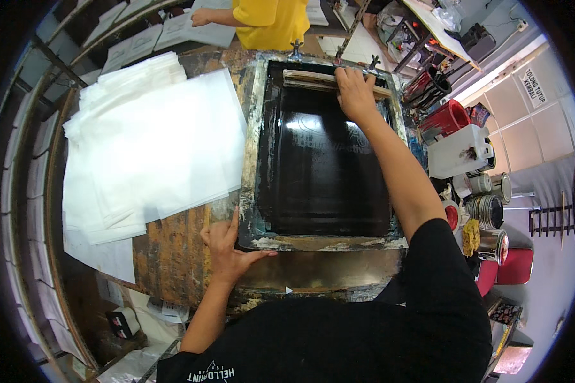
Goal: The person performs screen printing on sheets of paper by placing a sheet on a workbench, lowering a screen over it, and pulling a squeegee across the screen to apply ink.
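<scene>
A screen-printing frame with a dark, ink-coated mesh lies on the worktable in front of me. My right hand is closed on a wooden-handled squeegee, which lies crosswise at the far end of the mesh. My left hand is at the frame's near left corner. Its index finger points up along the left side and its thumb stretches along the near edge, wide apart. It holds nothing. What lies under the frame is hidden.
Left of the frame, large white sheets lie piled on the stained wooden table. Clamp screws stand at the frame's far edge. Paint cans, a white jerrycan and a red bucket crowd the right. A person in yellow stands beyond.
</scene>
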The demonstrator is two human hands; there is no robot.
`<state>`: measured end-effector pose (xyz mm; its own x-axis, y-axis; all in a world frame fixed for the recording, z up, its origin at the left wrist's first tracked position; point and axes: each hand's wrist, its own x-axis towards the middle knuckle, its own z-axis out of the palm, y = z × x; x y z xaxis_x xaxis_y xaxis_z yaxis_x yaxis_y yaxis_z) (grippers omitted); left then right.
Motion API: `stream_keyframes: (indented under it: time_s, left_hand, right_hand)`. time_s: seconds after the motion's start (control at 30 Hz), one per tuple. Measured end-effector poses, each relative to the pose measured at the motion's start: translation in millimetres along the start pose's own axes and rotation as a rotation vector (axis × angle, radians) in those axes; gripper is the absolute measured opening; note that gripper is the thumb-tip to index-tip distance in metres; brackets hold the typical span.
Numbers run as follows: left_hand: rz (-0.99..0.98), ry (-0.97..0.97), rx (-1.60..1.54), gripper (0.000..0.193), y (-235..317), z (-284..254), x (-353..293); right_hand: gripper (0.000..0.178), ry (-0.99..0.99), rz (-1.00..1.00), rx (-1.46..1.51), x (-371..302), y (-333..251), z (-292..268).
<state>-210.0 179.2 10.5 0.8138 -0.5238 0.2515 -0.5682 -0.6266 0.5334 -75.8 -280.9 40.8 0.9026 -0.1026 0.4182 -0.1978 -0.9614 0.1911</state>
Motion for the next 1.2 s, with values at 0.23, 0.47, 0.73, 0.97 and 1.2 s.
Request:
stream_keyframes:
  time_s: [0.23,0.47,0.73,0.97,1.2]
  left_hand:
    - [0.002,-0.021,0.051,0.122,-3,2,1]
    - [0.045,0.007,0.066,0.119,-3,4,0]
    - [0.042,0.048,0.101,0.118,-2,8,-8]
    - [-0.063,-0.003,0.054,0.121,7,-4,-5]
    - [-0.162,0.013,-0.667,0.102,41,-31,6]
  right_hand:
    - [0.05,0.053,-0.018,0.003,-30,-14,-11]
    - [0.043,0.022,0.018,0.004,-84,-45,-46]
    - [0.04,-0.098,0.021,0.081,-226,-106,-143]
    - [0.047,-0.207,-0.017,0.143,-230,-106,-179]
    - [0.045,-0.143,0.09,0.249,-243,-118,-226]
